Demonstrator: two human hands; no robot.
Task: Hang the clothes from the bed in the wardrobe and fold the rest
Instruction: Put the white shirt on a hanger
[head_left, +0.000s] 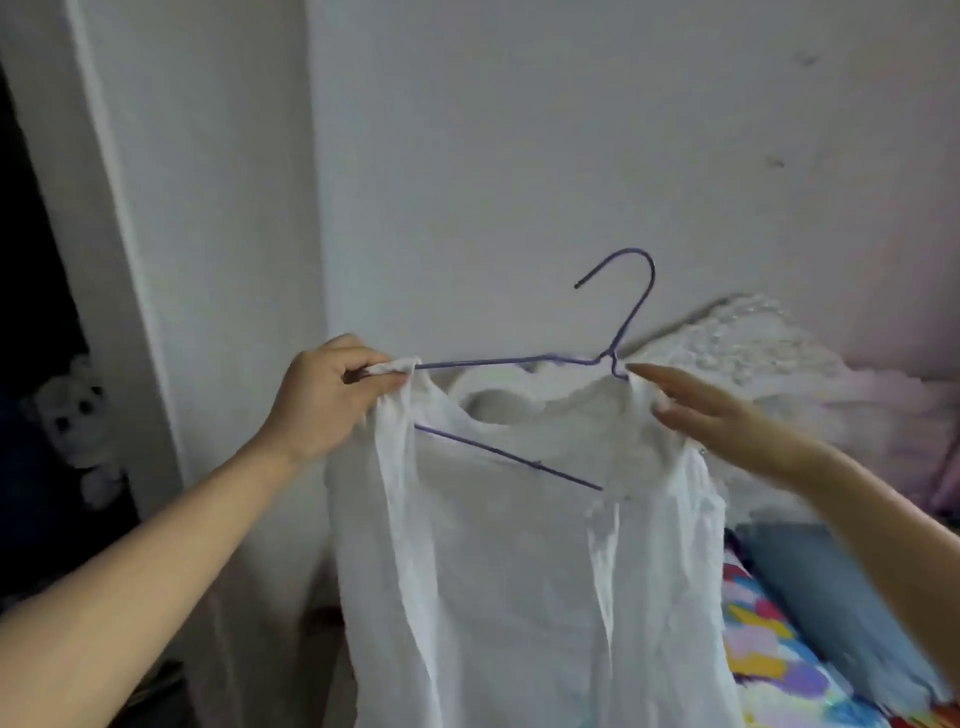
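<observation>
Sheer white cloth garment (519, 571), wire hanger (631, 312)

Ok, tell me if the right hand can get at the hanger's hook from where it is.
Probably yes. The right hand is open at the garment's shoulder, just below the purple hanger's hook, which stands bare against the wall with nothing in between.

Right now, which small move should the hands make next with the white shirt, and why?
Probably the right hand should pull the white shirt shoulder over the purple hanger end: the left hand already pinches its side, while the hanger's lower bar sits crooked in the neck opening.
</observation>
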